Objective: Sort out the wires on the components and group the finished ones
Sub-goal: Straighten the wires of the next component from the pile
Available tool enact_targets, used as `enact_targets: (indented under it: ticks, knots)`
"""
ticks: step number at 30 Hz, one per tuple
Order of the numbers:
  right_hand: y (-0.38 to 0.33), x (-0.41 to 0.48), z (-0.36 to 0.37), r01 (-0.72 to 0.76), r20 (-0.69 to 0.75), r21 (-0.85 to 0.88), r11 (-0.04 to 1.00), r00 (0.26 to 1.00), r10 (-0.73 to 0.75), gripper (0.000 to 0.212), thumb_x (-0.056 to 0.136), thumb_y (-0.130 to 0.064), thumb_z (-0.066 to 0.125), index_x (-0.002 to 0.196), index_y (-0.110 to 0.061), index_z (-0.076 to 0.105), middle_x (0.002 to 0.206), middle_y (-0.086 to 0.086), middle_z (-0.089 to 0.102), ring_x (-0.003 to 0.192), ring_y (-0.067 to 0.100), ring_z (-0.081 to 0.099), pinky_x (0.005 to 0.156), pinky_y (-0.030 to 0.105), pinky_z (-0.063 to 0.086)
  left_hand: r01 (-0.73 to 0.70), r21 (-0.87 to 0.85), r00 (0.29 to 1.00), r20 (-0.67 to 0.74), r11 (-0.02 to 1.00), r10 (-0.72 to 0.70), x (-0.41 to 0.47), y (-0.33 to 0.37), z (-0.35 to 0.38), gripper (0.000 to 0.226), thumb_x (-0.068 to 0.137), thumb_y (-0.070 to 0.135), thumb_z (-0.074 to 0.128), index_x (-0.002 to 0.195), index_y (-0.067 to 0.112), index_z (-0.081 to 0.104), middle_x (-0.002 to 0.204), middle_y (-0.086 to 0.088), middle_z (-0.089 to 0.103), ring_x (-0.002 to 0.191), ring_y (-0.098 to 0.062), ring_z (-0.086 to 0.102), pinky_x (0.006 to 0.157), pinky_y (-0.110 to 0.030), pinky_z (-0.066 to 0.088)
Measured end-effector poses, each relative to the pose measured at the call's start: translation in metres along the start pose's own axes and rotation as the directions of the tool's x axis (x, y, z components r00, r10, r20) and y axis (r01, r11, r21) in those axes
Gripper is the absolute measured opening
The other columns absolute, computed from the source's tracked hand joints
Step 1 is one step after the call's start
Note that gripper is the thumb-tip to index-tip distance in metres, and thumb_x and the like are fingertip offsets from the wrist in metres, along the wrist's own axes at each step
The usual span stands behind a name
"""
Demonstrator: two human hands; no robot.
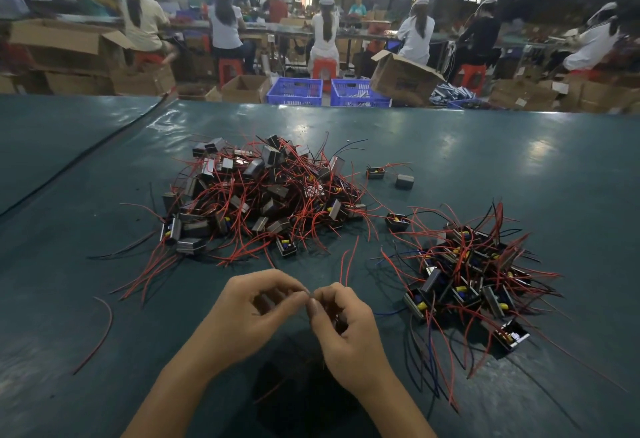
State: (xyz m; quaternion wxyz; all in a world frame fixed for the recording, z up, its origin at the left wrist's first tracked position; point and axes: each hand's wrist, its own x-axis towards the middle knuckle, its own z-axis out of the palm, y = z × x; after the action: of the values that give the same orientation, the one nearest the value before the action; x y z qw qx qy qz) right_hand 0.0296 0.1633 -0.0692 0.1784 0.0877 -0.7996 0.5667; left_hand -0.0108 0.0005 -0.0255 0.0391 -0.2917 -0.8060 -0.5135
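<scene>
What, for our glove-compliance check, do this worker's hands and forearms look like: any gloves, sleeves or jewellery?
Both are bare. The left hand and right hand wear no gloves, and no rings, watch or bracelet show. The forearms are uncovered down to the picture's lower edge; no sleeve is in view.

Open table [346, 250] between two component piles [263, 195].

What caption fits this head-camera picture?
Left hand and right hand pinch red wires; big pile left, small pile right.
</scene>
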Motion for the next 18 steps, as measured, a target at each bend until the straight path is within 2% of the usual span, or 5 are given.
enact_targets:
  ticks: [5, 11, 13, 15, 18]
  knots:
    - [0.000, 0.001, -0.002, -0.054, 0.043, 0.112, 0.992, 0.998, 0.050, 0.010, 0.090, -0.025, 0.059, 0.080, -0.023, 0.063, 0.071, -0.012, 0.052, 0.063, 0.003, 0.047, 0.064, 0.016, 0.036, -0.149, 0.140, 0.989, 0.013, 0.979, 0.149, 0.000, -0.009, -0.004, 0.016, 0.085, 0.039, 0.066, 0.087, 0.025, 0.074, 0.076, 0.015, 0.066, 0.069, -0.007, 0.062, 0.058, -0.023, 0.049]
    - [-0.001, 0.001, -0.001, -0.036, 0.000, 0.056, 0.998, 0.999, 0.036, 0.009, 0.088, -0.026, 0.062, 0.079, -0.029, 0.062, 0.073, -0.016, 0.055, 0.068, 0.004, 0.051, 0.067, 0.015, 0.038, -0.115, 0.314, 0.993, 0.029, 0.942, 0.111, -0.002, -0.012, -0.001, 0.028, 0.090, 0.049, 0.053, 0.083, 0.026, 0.067, 0.070, 0.019, 0.059, 0.062, 0.000, 0.053, 0.056, -0.020, 0.043]
    - [0.001, -0.001, 0.000, 0.042, -0.030, -0.122, 0.992, 0.999, -0.046, 0.011, 0.090, -0.029, 0.060, 0.080, -0.033, 0.058, 0.074, -0.021, 0.053, 0.073, 0.001, 0.048, 0.071, 0.017, 0.036, -0.017, 0.301, 1.000, 0.016, 0.953, 0.013, -0.003, -0.010, -0.001, 0.027, 0.089, 0.048, 0.057, 0.077, 0.026, 0.067, 0.062, 0.015, 0.059, 0.055, -0.001, 0.051, 0.052, -0.023, 0.041]
    - [0.002, -0.002, 0.001, 0.132, -0.025, -0.319, 0.939, 0.989, -0.148, 0.013, 0.093, -0.031, 0.056, 0.082, -0.027, 0.059, 0.075, -0.020, 0.050, 0.073, -0.001, 0.044, 0.077, 0.023, 0.036, 0.144, 0.221, 0.988, 0.022, 0.965, -0.153, -0.002, -0.007, 0.002, 0.028, 0.092, 0.040, 0.062, 0.070, 0.023, 0.067, 0.055, 0.007, 0.061, 0.048, -0.004, 0.053, 0.050, -0.028, 0.044]
    - [0.002, -0.001, 0.001, 0.208, -0.034, -0.472, 0.857, 0.967, -0.253, 0.019, 0.096, -0.031, 0.051, 0.084, -0.020, 0.061, 0.078, -0.014, 0.053, 0.072, 0.006, 0.045, 0.077, 0.027, 0.035, 0.466, -0.093, 0.885, 0.059, 0.880, -0.462, 0.000, 0.001, 0.011, 0.034, 0.095, 0.029, 0.061, 0.063, 0.016, 0.063, 0.048, 0.000, 0.058, 0.044, -0.014, 0.060, 0.042, -0.021, 0.041]
